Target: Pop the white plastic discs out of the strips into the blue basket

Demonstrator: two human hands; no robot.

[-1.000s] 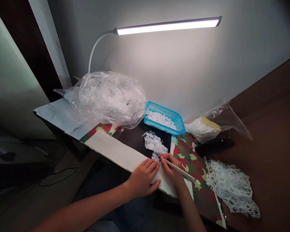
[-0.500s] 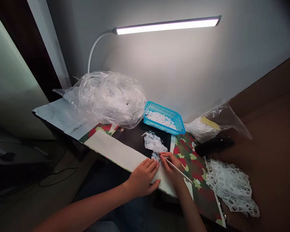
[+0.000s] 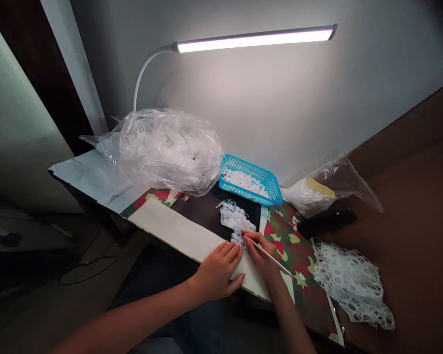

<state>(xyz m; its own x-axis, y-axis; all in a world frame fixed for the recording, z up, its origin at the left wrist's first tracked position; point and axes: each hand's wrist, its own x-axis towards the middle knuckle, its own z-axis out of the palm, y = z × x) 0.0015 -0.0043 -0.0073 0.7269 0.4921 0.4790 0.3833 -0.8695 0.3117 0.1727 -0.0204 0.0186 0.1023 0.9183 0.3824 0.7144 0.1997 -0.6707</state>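
Note:
My left hand (image 3: 221,270) lies over the near end of a strip of small translucent round pieces (image 3: 237,237), its fingers together and its thumb apart on the pale board (image 3: 180,226). Pinched in my right hand (image 3: 262,253) is a thin white stick (image 3: 275,260), with its upper end at the round pieces beside my left fingertips. A bunched part of the translucent strip (image 3: 234,215) rests on the black mat (image 3: 203,211), just beyond both hands. The stick's tip is too small to make out.
Behind the mat stands a blue basket (image 3: 251,199) of small white pieces. A large clear bag (image 3: 170,152) is at the left, a smaller bag (image 3: 310,196) and a black object (image 3: 328,221) at the right. Perforated white sheets (image 3: 350,285) hang at the right edge. A lit lamp (image 3: 258,40) is overhead.
My right hand and the stick have shifted very slightly to the left and up. My left hand stays in place on the strip.

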